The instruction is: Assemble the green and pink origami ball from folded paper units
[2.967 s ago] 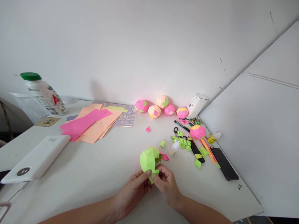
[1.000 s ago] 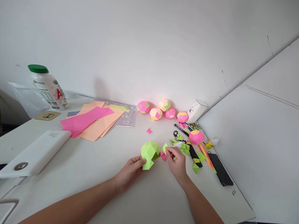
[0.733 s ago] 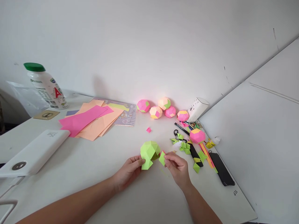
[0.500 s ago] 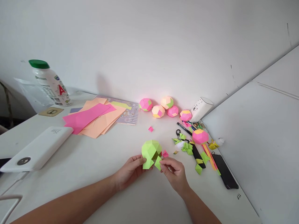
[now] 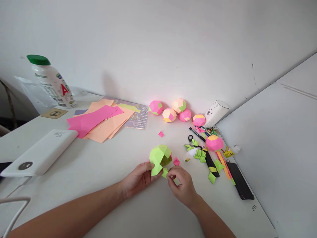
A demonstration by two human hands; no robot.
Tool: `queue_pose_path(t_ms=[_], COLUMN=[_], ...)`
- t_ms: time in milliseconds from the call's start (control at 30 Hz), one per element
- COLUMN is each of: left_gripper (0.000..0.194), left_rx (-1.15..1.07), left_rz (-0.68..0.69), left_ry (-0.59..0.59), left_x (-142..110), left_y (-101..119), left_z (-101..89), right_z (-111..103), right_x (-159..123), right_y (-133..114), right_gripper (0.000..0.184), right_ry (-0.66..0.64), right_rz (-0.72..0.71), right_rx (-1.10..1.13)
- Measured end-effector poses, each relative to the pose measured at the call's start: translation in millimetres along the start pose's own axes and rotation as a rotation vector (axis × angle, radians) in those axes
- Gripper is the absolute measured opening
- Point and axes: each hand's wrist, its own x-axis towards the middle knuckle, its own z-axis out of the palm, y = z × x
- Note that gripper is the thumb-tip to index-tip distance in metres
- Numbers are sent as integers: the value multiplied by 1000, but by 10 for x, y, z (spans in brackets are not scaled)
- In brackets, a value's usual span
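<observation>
A light-green faceted paper ball (image 5: 158, 155), hollow with a dark opening on its right side, is gripped at its lower left by my left hand (image 5: 138, 180), thumb in front. At that opening's lower edge, my right hand (image 5: 182, 185) pinches a small green folded paper piece (image 5: 164, 172); the fingertips cover part of it. Just right of the ball lies a small pink folded piece (image 5: 176, 161), and another pink piece (image 5: 161, 134) rests farther back on the table.
Pink and peach paper balls (image 5: 169, 115) line the wall. To the right lie green folded pieces (image 5: 200, 155), scissors (image 5: 190, 138), a glue bottle (image 5: 229, 151) and a black phone (image 5: 240, 181). Paper sheets (image 5: 95, 120), a power bank (image 5: 41, 153) and a drink bottle (image 5: 53, 84) occupy the left.
The right fingers have curled closer around the green piece, which now shows less and sits slightly left and lower against the ball. The ball has turned a little, showing more of its opening.
</observation>
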Motion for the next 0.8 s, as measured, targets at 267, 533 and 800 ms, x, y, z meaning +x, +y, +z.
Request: queue_pose_path(t_ms=[267,533,800], left_gripper=[23,19,13], left_rx=[4,11,5], left_rz=[-12,-22,-17], left_ry=[-12,-2,-18], left_x=[-7,-8,0], left_y=[-15,-10,-31], left_z=[-3,-14,1], right_z=[-57,-32,-128], right_x=[18,6,63], right_y=[-73,-42,-54], right_gripper=[21,23,30], right_ry=[-59,-46,-10], right_rz=[641,796,785], right_rx=[353,516,642])
